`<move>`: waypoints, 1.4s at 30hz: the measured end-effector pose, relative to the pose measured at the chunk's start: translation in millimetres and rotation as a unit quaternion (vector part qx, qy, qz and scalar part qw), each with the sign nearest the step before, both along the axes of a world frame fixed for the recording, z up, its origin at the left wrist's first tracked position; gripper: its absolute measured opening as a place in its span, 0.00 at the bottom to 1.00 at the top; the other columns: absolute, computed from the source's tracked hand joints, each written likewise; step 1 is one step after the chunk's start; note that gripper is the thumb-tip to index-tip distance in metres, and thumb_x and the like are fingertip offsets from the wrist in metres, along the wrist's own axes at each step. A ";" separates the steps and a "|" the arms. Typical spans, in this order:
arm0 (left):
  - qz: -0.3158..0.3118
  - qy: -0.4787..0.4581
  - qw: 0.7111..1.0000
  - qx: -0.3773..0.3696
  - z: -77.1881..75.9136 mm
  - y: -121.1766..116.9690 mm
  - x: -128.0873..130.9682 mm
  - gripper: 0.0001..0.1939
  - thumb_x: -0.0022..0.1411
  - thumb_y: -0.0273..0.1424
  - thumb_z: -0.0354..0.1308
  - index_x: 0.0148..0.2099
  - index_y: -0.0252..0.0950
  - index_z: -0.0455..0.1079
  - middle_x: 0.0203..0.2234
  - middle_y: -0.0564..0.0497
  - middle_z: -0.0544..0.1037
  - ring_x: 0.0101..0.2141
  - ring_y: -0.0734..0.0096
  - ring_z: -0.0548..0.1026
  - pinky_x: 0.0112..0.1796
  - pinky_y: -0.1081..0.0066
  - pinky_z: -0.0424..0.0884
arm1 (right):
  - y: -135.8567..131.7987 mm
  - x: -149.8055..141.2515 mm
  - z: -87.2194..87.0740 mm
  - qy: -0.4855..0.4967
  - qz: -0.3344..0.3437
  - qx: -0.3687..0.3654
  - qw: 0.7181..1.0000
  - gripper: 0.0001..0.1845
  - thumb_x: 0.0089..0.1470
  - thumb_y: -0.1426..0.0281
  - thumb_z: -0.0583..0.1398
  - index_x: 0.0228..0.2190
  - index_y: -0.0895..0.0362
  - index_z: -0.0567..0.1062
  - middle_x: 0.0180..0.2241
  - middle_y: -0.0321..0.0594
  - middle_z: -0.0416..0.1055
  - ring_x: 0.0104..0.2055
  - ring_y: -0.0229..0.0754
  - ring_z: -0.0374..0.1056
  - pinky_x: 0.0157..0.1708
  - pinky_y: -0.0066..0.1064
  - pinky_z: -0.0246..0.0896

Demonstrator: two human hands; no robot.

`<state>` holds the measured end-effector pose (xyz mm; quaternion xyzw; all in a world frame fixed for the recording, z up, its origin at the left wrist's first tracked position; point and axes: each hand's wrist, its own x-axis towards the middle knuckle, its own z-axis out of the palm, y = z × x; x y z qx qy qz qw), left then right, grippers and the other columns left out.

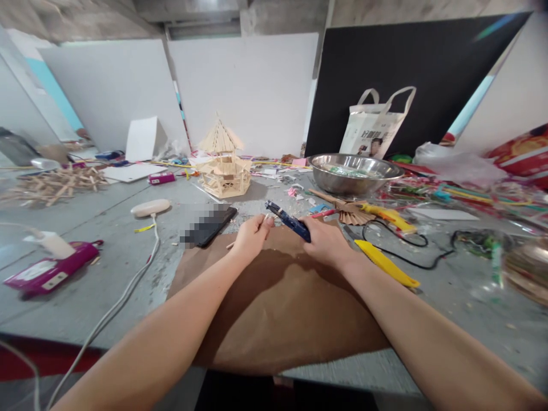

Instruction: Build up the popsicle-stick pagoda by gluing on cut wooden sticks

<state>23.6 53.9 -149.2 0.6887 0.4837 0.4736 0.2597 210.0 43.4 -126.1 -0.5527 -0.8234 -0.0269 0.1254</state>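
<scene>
My left hand (252,235) is closed in a pinch on a small pale wooden stick (267,216), mostly hidden by the fingers. Wrapped in my right hand (321,240) is a dark blue hand tool (291,221) with a metal end, which points toward my left fingertips; its exact kind is hard to make out. Both hands are over a brown sheet (295,319) on the grey table. Beyond them stands a small pavilion model (225,174) built of pale wooden sticks. A dark phone (214,225) lies just left of my left hand.
To the right are a yellow utility knife (385,262), a yellow corded tool (391,218), a folded fan (353,214) and a metal bowl (353,176). At left lie a stick pile (55,185), a purple power strip (55,268) and a white cable (124,302).
</scene>
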 end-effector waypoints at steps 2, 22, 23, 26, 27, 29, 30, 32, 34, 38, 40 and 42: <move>0.020 0.013 1.000 0.006 0.3 0.5 1.2 0.20 0.58 0.44 0.44 0.24 0.33 0.61 0.14 0.58 0.58 0.18 0.80 0.56 0.22 0.77 0.52 | 0.0 0.5 -0.8 0.003 -0.002 -0.003 1.000 0.23 0.43 0.71 0.51 0.45 0.57 0.63 0.42 0.45 0.69 0.40 0.48 0.67 0.34 0.32 0.56; -0.231 -0.202 0.911 -0.274 18.2 -3.9 -8.8 0.23 0.46 0.49 0.57 0.22 0.34 0.56 0.10 0.64 0.47 0.11 0.88 0.42 0.14 0.80 0.38 | -1.1 6.0 0.9 -0.008 0.033 0.000 0.999 0.25 0.42 0.73 0.52 0.46 0.56 0.62 0.43 0.44 0.69 0.41 0.47 0.66 0.34 0.31 0.55; -0.228 -0.200 0.914 -0.271 17.6 -3.8 -8.5 0.22 0.46 0.49 0.57 0.22 0.34 0.56 0.10 0.64 0.47 0.11 0.88 0.43 0.14 0.80 0.39 | -0.9 5.7 0.8 -0.006 0.034 0.001 0.999 0.24 0.42 0.72 0.52 0.46 0.56 0.62 0.43 0.44 0.69 0.41 0.47 0.66 0.34 0.31 0.55; -0.195 -0.185 0.936 -0.226 13.5 -3.8 -6.0 0.22 0.49 0.50 0.54 0.23 0.34 0.57 0.09 0.63 0.47 0.11 0.86 0.43 0.15 0.79 0.40 | -0.4 4.1 0.5 -0.004 0.031 -0.002 1.000 0.23 0.42 0.72 0.52 0.45 0.56 0.63 0.41 0.44 0.70 0.40 0.47 0.67 0.34 0.31 0.55; -0.175 -0.170 0.950 -0.195 11.4 -3.7 -4.8 0.22 0.50 0.50 0.52 0.24 0.34 0.58 0.09 0.63 0.49 0.12 0.86 0.45 0.15 0.79 0.42 | -0.4 3.3 0.5 -0.006 0.028 -0.004 1.000 0.23 0.43 0.72 0.52 0.45 0.56 0.63 0.41 0.44 0.70 0.40 0.47 0.67 0.34 0.30 0.55; -0.120 -0.118 0.979 -0.118 6.6 -3.1 -2.5 0.21 0.54 0.48 0.48 0.26 0.33 0.61 0.10 0.61 0.54 0.13 0.84 0.50 0.17 0.78 0.47 | -0.5 1.5 0.7 -0.010 0.018 -0.007 1.000 0.22 0.43 0.72 0.52 0.44 0.57 0.63 0.40 0.44 0.70 0.39 0.47 0.67 0.33 0.30 0.55; -0.088 -0.083 0.990 -0.078 4.3 -2.6 -1.5 0.21 0.55 0.47 0.47 0.26 0.33 0.62 0.11 0.60 0.56 0.14 0.82 0.53 0.19 0.78 0.50 | -0.7 0.6 0.8 -0.011 0.012 -0.008 1.000 0.22 0.43 0.72 0.52 0.44 0.57 0.63 0.40 0.44 0.70 0.39 0.47 0.67 0.33 0.30 0.55; -0.025 -0.015 0.999 -0.019 0.8 -1.4 -0.2 0.20 0.57 0.44 0.45 0.25 0.33 0.62 0.13 0.58 0.60 0.17 0.80 0.57 0.22 0.77 0.52 | -1.1 -1.0 0.8 -0.011 -0.002 -0.010 1.000 0.22 0.44 0.71 0.52 0.44 0.57 0.63 0.39 0.44 0.71 0.39 0.47 0.67 0.33 0.31 0.55; 0.017 0.024 1.000 0.006 -0.5 -0.4 0.6 0.19 0.58 0.42 0.45 0.24 0.33 0.61 0.14 0.57 0.59 0.18 0.80 0.57 0.22 0.77 0.52 | -1.5 -1.7 0.4 -0.006 -0.009 -0.010 1.000 0.22 0.44 0.71 0.52 0.44 0.56 0.63 0.39 0.44 0.70 0.39 0.47 0.67 0.33 0.31 0.55; -0.008 0.006 1.000 -0.011 3.7 -1.0 1.9 0.20 0.58 0.44 0.45 0.24 0.33 0.61 0.13 0.58 0.56 0.17 0.80 0.55 0.21 0.77 0.50 | -1.7 0.2 -0.6 0.011 0.006 -0.004 1.000 0.24 0.43 0.72 0.52 0.47 0.57 0.61 0.45 0.45 0.67 0.42 0.47 0.65 0.35 0.32 0.55; -0.050 -0.038 0.997 -0.046 7.5 -2.5 2.3 0.22 0.56 0.47 0.46 0.23 0.33 0.60 0.11 0.60 0.53 0.15 0.82 0.51 0.19 0.77 0.47 | -1.9 1.8 -0.4 0.013 0.012 -0.005 1.000 0.25 0.43 0.73 0.52 0.47 0.57 0.61 0.45 0.45 0.67 0.43 0.48 0.65 0.36 0.32 0.55; -0.097 -0.094 0.986 -0.097 11.1 -4.4 1.9 0.23 0.53 0.49 0.48 0.22 0.34 0.58 0.10 0.61 0.50 0.14 0.84 0.47 0.17 0.78 0.44 | -2.4 3.0 0.3 0.013 0.016 -0.006 1.000 0.26 0.43 0.73 0.52 0.47 0.56 0.61 0.44 0.45 0.68 0.43 0.47 0.65 0.35 0.32 0.55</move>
